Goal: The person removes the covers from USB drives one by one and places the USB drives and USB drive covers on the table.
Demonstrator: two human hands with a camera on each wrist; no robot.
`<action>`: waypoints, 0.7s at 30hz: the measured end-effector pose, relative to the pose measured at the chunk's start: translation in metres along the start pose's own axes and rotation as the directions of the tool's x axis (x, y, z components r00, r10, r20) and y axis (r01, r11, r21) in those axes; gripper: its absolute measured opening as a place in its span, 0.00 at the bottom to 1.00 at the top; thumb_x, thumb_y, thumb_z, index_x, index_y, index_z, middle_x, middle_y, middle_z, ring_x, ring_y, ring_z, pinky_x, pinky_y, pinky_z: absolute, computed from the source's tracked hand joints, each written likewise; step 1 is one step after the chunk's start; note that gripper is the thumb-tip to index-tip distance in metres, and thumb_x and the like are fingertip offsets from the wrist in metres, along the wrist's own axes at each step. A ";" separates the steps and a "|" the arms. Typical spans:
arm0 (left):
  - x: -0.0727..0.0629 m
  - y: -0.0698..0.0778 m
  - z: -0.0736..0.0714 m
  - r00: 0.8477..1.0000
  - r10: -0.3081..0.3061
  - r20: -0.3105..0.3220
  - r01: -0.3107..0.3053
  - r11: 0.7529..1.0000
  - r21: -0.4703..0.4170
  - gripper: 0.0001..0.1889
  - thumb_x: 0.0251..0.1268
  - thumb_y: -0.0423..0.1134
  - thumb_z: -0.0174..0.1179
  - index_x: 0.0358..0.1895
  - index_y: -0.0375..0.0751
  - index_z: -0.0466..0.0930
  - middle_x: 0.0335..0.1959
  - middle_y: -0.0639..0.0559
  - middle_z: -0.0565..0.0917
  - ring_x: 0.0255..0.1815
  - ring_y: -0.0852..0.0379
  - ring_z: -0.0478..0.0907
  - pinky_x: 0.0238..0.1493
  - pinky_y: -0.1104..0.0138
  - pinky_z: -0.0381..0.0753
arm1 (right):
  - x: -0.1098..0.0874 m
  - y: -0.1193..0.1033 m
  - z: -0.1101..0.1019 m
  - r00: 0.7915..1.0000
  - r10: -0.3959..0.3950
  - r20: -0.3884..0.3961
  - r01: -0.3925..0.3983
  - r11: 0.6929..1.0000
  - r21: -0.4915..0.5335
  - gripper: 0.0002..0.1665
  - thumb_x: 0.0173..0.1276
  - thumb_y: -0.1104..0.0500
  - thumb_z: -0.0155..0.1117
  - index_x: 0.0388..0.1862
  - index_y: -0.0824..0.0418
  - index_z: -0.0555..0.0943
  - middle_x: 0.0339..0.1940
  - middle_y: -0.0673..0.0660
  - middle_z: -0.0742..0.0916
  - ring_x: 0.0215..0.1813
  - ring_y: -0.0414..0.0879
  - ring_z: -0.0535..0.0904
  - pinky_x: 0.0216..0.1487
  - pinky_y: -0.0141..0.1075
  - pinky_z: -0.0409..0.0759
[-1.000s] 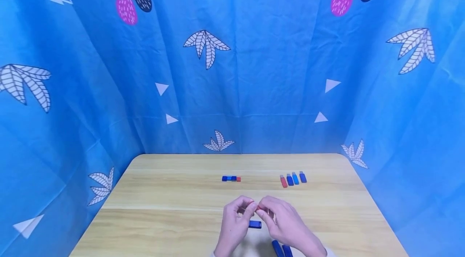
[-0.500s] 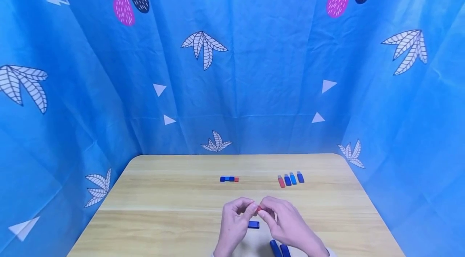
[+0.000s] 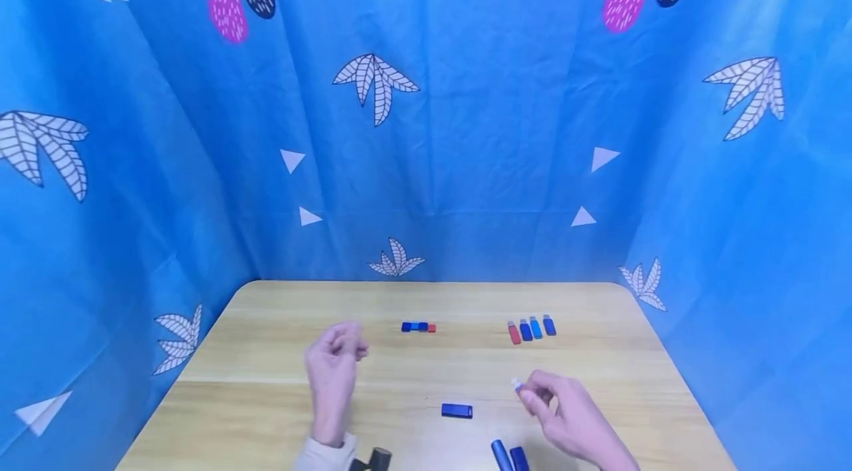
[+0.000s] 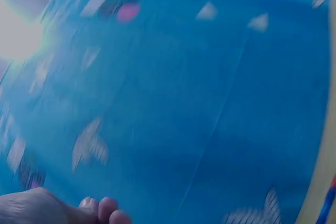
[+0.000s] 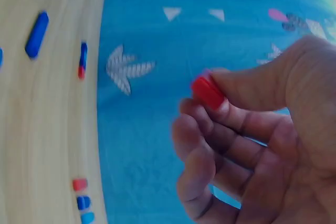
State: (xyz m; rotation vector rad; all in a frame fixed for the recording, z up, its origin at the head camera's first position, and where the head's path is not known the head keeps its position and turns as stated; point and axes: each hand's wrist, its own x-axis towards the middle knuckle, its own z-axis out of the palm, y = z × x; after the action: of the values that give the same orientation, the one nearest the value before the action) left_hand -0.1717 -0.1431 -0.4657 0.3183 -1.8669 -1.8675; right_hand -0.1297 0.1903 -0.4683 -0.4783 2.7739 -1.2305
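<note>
Between thumb and fingers, my right hand (image 3: 575,415) pinches a red USB stick (image 5: 209,92), its pale plug end pointing away from the hand in the head view. My left hand (image 3: 335,375), blurred, hovers over the left half of the table with thumb and fingers drawn together; I cannot tell whether something small is inside. A blue USB stick (image 3: 457,410) lies crosswise between the hands. Two more blue sticks, one (image 3: 501,455) beside the other (image 3: 520,458), lie at the near edge, left of my right wrist.
Small blue, light blue and red caps (image 3: 418,327) form a row toward the back of the wooden table (image 3: 279,308). Right of them, several uncapped sticks stand in line: red (image 3: 515,333), blue (image 3: 526,330), light blue (image 3: 535,328). A patterned blue curtain (image 3: 466,160) surrounds the table.
The hands, earlier together over the red stick, have parted. My left hand has moved left and away, my right hand right with the red stick, baring the blue one between them.
</note>
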 end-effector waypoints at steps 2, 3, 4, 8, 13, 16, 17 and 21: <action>-0.001 0.001 0.003 0.995 -0.014 0.101 0.006 0.997 0.071 0.11 0.73 0.39 0.62 0.45 0.32 0.84 0.27 0.47 0.89 0.26 0.62 0.85 0.32 0.72 0.86 | 0.007 0.005 -0.001 0.997 0.040 -0.065 -0.039 0.999 0.007 0.13 0.76 0.49 0.60 0.28 0.46 0.78 0.23 0.41 0.80 0.30 0.32 0.75 0.30 0.28 0.75; -0.004 0.000 0.005 0.990 -0.023 0.142 0.011 0.996 0.086 0.13 0.73 0.41 0.62 0.45 0.32 0.84 0.30 0.44 0.90 0.27 0.61 0.86 0.32 0.70 0.87 | 0.012 0.006 -0.002 0.994 0.048 -0.100 -0.047 0.999 0.006 0.13 0.76 0.50 0.61 0.28 0.46 0.78 0.23 0.42 0.80 0.30 0.32 0.75 0.29 0.28 0.74; -0.007 -0.001 0.008 0.986 -0.035 0.162 0.020 0.996 0.090 0.13 0.73 0.42 0.62 0.45 0.33 0.84 0.31 0.42 0.90 0.27 0.60 0.86 0.32 0.69 0.88 | 0.016 0.008 -0.002 0.991 0.050 -0.126 -0.050 0.999 0.005 0.13 0.76 0.50 0.61 0.28 0.46 0.78 0.22 0.42 0.80 0.29 0.32 0.74 0.29 0.28 0.74; -0.019 -0.010 0.013 0.991 -0.019 0.136 0.007 0.996 0.087 0.11 0.71 0.39 0.63 0.43 0.32 0.84 0.32 0.39 0.90 0.25 0.61 0.86 0.30 0.68 0.87 | 0.034 0.012 -0.002 0.985 0.053 -0.166 -0.053 0.999 0.005 0.12 0.75 0.55 0.62 0.29 0.51 0.79 0.20 0.45 0.79 0.24 0.33 0.73 0.26 0.28 0.73; -0.026 -0.016 0.014 0.985 -0.026 0.169 0.010 0.996 0.094 0.14 0.71 0.38 0.63 0.50 0.28 0.84 0.33 0.37 0.90 0.26 0.62 0.86 0.33 0.71 0.88 | 0.059 0.025 0.001 0.968 0.129 -0.215 -0.131 0.991 0.008 0.13 0.77 0.54 0.60 0.30 0.55 0.78 0.20 0.50 0.82 0.21 0.38 0.73 0.23 0.30 0.72; -0.029 -0.019 0.016 0.981 -0.044 0.190 0.023 0.993 0.112 0.16 0.72 0.37 0.62 0.54 0.30 0.83 0.32 0.39 0.89 0.27 0.61 0.86 0.34 0.72 0.88 | 0.071 0.033 0.006 0.956 0.170 -0.240 -0.171 0.985 0.018 0.12 0.77 0.54 0.60 0.32 0.56 0.79 0.21 0.51 0.83 0.23 0.40 0.74 0.24 0.31 0.72; -0.030 -0.019 0.017 0.980 -0.053 0.190 0.030 0.992 0.120 0.16 0.72 0.37 0.62 0.55 0.31 0.83 0.32 0.40 0.89 0.27 0.61 0.85 0.35 0.72 0.88 | 0.074 0.035 0.008 0.954 0.177 -0.244 -0.177 0.984 0.023 0.11 0.77 0.56 0.60 0.32 0.57 0.79 0.22 0.52 0.84 0.24 0.40 0.75 0.24 0.31 0.72; -0.031 -0.022 0.018 0.981 -0.066 0.183 0.035 0.985 0.168 0.14 0.73 0.37 0.61 0.56 0.36 0.84 0.31 0.43 0.87 0.28 0.63 0.84 0.36 0.73 0.87 | 0.082 0.042 0.014 0.947 0.207 -0.245 -0.199 0.978 0.054 0.08 0.75 0.58 0.61 0.35 0.60 0.78 0.25 0.55 0.86 0.26 0.40 0.78 0.25 0.31 0.73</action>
State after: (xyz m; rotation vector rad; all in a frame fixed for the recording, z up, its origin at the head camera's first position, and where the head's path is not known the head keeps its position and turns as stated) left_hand -0.1573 -0.1133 -0.4915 0.2527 -2.1648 -1.8358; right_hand -0.2157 0.1815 -0.5033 -0.0319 2.9093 -1.3633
